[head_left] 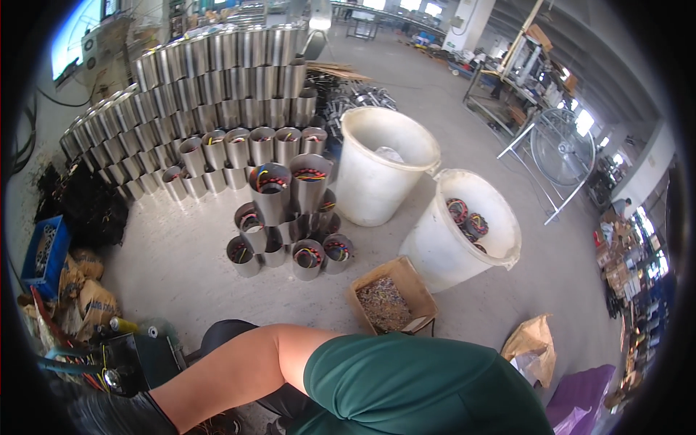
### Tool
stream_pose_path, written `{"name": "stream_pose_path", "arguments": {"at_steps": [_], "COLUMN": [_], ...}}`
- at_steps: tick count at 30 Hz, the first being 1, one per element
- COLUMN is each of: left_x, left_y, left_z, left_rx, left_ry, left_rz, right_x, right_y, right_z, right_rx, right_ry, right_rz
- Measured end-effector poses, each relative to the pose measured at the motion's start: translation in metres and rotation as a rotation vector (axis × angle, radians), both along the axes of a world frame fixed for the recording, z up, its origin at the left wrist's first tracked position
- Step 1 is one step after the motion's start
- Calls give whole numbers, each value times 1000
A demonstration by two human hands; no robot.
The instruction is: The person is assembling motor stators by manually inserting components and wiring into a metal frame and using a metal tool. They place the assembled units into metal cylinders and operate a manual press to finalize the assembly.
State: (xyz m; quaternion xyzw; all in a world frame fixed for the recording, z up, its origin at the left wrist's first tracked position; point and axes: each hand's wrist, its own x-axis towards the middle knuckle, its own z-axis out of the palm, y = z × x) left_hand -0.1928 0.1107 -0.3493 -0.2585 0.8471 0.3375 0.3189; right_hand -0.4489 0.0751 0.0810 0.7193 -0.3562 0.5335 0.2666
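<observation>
My right arm, in a green short sleeve (391, 377), crosses the lower part of the view with its elbow bent. A dark grey glove or cuff (109, 412) covers its end at the lower left rim, smeared, and the fingers cannot be made out. Nearest to it is a dark box-shaped machine (148, 359) with blue hoses (69, 365) and coloured wires beside it. Whether my right hand touches or holds anything is not visible. My left hand is not in view.
Ahead stand metal cylinders with wound coils (272, 196) and a tall stack of steel cylinders (225, 83). Two white tubs (373, 174) and a box of scraps (391, 301) stand to the right. A blue crate (45, 257) lies left; a large fan (562, 148) stands far right.
</observation>
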Motion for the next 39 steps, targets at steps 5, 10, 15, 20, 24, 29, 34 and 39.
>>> {"name": "stream_pose_path", "arguments": {"at_steps": [5,10,15,20,24,29,34,39], "left_x": [-14,-9,22,10,87,110,95,94], "left_y": [-5,-20,-41,-24,-49,-61,-48,-32], "left_z": [21,61,112,277,251,204,212,259], "left_rx": [66,210,282,481,719,25,-132,-240], "left_ry": [109,317,747,871,949,1063,1035,945], "left_rz": [122,419,939,1050,833,734,862,817], "right_x": [-43,-44,-10,-26,-14,-42,-36,-21], "right_y": [3,-24,-48,-83,-83,-112,-176,-198], "right_z": [0,-36,-74,-100,-77,-43,-7,38], "right_rx": [-2,392,31,132,-63,72,346,411], "right_ry": [285,42,-486,-542,-628,-391,28,124], "right_rz": [-683,-512,214,364,-79,-122,-489,-398]}}
